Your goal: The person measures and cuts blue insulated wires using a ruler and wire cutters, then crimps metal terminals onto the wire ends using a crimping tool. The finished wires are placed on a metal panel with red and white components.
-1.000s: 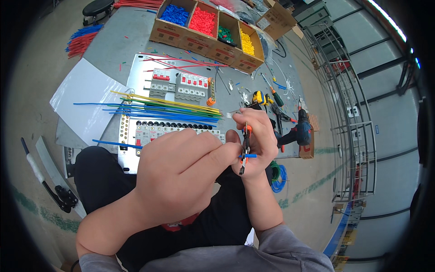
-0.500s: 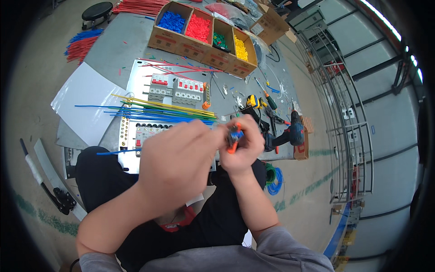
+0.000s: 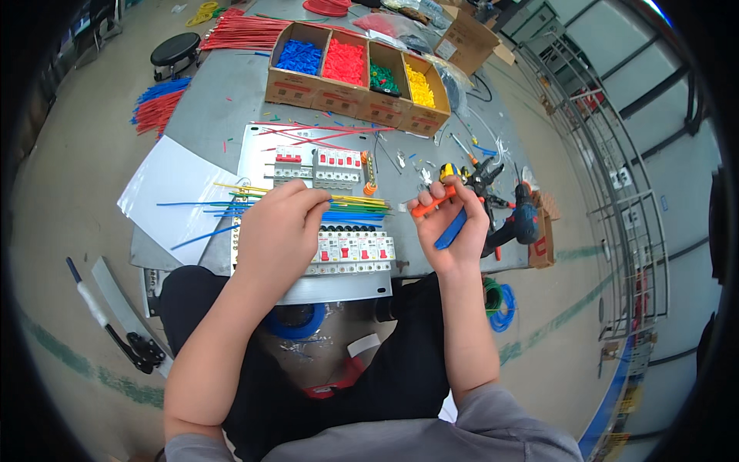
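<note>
Orange and blue handles of a small plier-like tool [image 3: 443,215] show in the head view, gripped in the right hand [image 3: 454,231], which is clenched around them just right of the metal panel [image 3: 308,289]. The left hand [image 3: 281,231] lies over that panel with its fingertips pinched on a blue wire [image 3: 346,217] at the bundle of yellow, green and blue wires [image 3: 231,202] running across the panel's middle. Just below the left hand sits a row of white circuit breakers [image 3: 354,248]; another row with red tops [image 3: 319,162] stands higher on the panel, with loose red wires [image 3: 323,135] above it. The panel rests on a grey counter [image 3: 208,100]. At the counter's far edge, a cardboard box [image 3: 358,77] holds blue, red, green and yellow pieces in separate compartments. A white sheet [image 3: 165,192] lies left of the panel, and a drill [image 3: 519,223] lies right of the right hand.
</note>
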Action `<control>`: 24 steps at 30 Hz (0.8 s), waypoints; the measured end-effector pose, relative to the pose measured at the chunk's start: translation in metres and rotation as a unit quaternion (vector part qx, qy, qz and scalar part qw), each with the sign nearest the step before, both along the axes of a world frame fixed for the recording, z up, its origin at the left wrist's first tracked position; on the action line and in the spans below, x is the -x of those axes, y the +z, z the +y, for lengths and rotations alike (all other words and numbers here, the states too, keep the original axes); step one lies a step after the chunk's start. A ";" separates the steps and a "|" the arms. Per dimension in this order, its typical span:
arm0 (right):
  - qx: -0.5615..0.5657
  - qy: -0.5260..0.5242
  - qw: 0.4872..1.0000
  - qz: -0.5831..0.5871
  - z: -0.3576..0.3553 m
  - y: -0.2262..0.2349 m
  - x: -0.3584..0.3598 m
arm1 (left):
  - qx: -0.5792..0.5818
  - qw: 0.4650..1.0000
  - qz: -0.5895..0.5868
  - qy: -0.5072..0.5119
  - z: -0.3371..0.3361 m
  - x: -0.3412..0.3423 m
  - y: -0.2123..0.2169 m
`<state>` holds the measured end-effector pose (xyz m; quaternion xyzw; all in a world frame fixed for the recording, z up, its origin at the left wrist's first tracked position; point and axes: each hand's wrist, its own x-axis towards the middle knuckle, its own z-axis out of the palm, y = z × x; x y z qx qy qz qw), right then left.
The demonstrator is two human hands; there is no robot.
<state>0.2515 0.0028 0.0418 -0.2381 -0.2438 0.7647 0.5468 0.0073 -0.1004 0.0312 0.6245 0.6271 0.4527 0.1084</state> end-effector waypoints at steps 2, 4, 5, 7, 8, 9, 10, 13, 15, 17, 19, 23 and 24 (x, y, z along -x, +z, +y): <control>0.016 0.011 1.000 0.005 -0.001 -0.001 0.000 | 0.063 0.997 0.046 -0.012 0.013 -0.001 -0.019; 0.031 0.026 0.999 0.015 -0.001 -0.004 0.005 | 0.112 0.989 0.091 -0.022 0.030 -0.001 -0.047; 0.036 0.026 0.999 0.017 -0.001 -0.006 0.005 | 0.175 0.978 0.102 -0.041 0.040 -0.005 -0.052; 0.044 0.027 0.998 0.019 0.000 -0.008 0.006 | 0.297 0.944 0.124 -0.074 0.060 -0.015 -0.057; 0.051 0.025 0.998 0.017 0.000 -0.007 0.008 | 0.326 0.935 0.113 -0.081 0.064 -0.018 -0.058; 0.052 0.026 0.998 0.020 0.000 -0.006 0.008 | 0.329 0.934 0.119 -0.078 0.068 -0.019 -0.062; 0.053 0.025 0.998 0.021 0.001 -0.005 0.006 | 0.331 0.932 0.124 -0.075 0.070 -0.021 -0.066; 0.055 0.021 0.998 0.032 0.006 -0.002 0.003 | 0.316 0.928 0.172 -0.098 0.081 -0.019 -0.072; 0.050 0.020 0.998 0.034 0.008 -0.001 0.000 | 0.318 0.901 0.249 -0.156 0.095 -0.017 -0.069; 0.039 0.029 0.998 0.027 0.011 0.000 0.000 | 0.275 0.896 0.297 -0.185 0.105 -0.017 -0.074; 0.047 0.030 0.998 0.028 0.010 0.000 0.001 | 0.242 0.892 0.330 -0.192 0.111 -0.021 -0.079; 0.045 0.036 0.998 0.028 0.014 -0.002 -0.001 | 0.215 0.892 0.348 -0.193 0.118 -0.023 -0.085; 0.043 0.037 0.998 0.023 0.014 -0.001 -0.001 | 0.206 0.888 0.360 -0.197 0.120 -0.024 -0.087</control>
